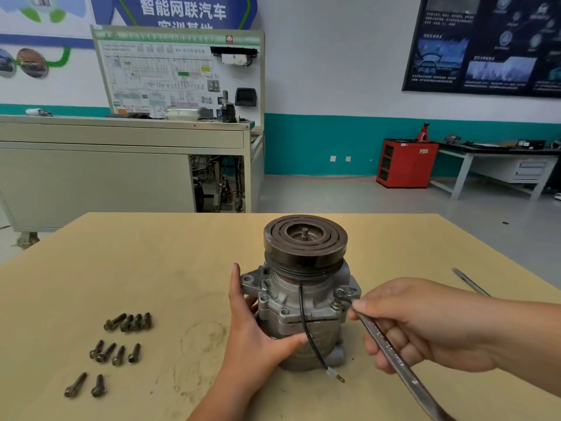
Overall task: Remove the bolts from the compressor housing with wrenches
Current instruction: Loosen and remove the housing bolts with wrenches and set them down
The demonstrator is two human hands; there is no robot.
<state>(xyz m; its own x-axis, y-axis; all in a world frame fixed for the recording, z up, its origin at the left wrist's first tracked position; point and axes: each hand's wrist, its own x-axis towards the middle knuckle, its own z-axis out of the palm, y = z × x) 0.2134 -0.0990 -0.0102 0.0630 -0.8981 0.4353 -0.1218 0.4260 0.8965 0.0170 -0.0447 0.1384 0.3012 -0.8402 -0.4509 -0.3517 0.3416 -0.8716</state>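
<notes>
The left hand [252,326] clasps the compressor housing [299,314], upright between both hands; the right hand [425,323] grips the wrench [391,350], its head at a flange bolt [336,305] just beyond the knuckles. Poorly seated, it could slip, rounding the bolt or tipping the housing

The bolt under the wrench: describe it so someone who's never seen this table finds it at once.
A grey compressor stands on the wooden table, pulley on top. On its right flange, below the pulley, the bolt sits in the head of the wrench that the right hand holds. Unlike the loose bolts lying to the left, it is still in the housing.
</notes>
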